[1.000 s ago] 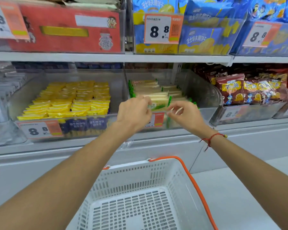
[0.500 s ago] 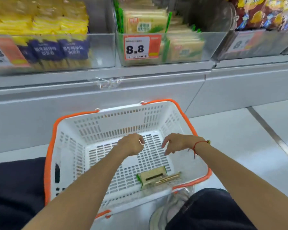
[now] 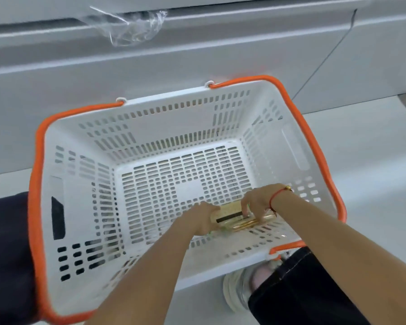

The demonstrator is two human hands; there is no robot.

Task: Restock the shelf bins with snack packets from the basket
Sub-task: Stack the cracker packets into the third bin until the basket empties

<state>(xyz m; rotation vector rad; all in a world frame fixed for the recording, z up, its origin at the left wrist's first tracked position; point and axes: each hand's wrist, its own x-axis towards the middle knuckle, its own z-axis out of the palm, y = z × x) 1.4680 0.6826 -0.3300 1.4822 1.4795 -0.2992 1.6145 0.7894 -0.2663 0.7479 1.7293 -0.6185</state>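
Note:
A white slotted basket (image 3: 150,127) with an orange rim stands on the floor below me. A small stack of pale yellow snack packets (image 3: 231,215) lies on its bottom near the front wall. My left hand (image 3: 201,218) grips the stack's left end. My right hand (image 3: 256,205), with a red string at the wrist, curls its fingers over the stack's right end. The shelf bins are out of view.
The grey base panel of the shelf unit (image 3: 197,55) runs across the top, with a scrap of clear plastic film (image 3: 131,26) stuck on it. My dark trouser legs (image 3: 7,254) and a pale shoe (image 3: 239,289) flank the basket on the light floor.
Both hands left the green-packet bin on the shelf, dropped into the basket and closed on the packet stack. The camera tilted down, so the shelf bins left the view.

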